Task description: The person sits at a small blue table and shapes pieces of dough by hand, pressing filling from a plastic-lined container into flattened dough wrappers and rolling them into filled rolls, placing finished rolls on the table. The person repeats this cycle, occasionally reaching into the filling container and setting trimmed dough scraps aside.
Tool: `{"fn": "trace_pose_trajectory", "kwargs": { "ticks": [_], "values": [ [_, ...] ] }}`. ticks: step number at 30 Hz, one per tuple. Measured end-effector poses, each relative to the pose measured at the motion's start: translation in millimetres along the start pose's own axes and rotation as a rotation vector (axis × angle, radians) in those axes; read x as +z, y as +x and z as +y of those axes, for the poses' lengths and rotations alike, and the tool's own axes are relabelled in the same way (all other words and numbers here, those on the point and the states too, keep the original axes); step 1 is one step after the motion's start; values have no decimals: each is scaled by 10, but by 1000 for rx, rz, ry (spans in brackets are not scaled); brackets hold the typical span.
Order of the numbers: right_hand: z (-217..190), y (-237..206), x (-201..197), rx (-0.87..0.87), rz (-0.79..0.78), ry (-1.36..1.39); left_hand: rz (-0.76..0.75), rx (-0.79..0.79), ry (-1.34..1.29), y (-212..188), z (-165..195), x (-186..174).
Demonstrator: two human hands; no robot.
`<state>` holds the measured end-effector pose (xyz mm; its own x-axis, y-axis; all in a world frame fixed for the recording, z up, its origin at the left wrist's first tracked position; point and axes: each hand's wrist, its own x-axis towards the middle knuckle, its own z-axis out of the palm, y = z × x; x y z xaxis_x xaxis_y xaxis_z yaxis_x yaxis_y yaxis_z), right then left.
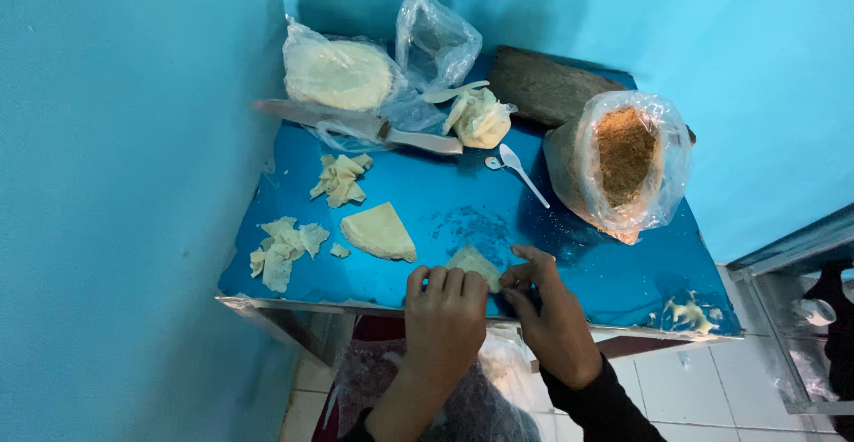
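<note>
Both hands meet at the near edge of a small blue table [463,206]. My left hand [445,317] and my right hand [547,313] pinch a small pale dough wrapper [474,264] between their fingertips, folding it. Just to the left lies a wedge-shaped stack of wrappers [381,231]. Scraps of torn dough [285,251] sit at the table's left edge, and more scraps [341,180] lie farther back.
An open plastic bag of brown crumbs [624,159] stands at the right, a white plastic spoon [520,169] beside it. At the back are a bagged round stack of wrappers [338,75], a large knife [356,124], a dough bundle [480,117] and a wooden board [547,86]. Blue walls close in left and behind.
</note>
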<state>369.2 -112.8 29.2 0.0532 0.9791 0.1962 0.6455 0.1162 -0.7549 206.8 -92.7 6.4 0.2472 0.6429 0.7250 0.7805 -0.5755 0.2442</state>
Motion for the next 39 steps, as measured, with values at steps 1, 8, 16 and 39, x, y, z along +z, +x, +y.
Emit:
{"fn": "trace_pose_trajectory", "kwargs": {
  "ticks": [1, 8, 16, 39],
  "values": [
    [0, 4, -4, -6, -8, 43, 2, -3, -4, -4, 0, 1],
    [11, 59, 8, -54, -37, 111, -20, -7, -74, -24, -17, -38],
    [-20, 148, 55, -185, -19, -3, -63, -21, -280, -112, -99, -106],
    [-76, 133, -61, -502, -223, -258, -188, 161, -149, -112, -484, 43]
  ]
}}
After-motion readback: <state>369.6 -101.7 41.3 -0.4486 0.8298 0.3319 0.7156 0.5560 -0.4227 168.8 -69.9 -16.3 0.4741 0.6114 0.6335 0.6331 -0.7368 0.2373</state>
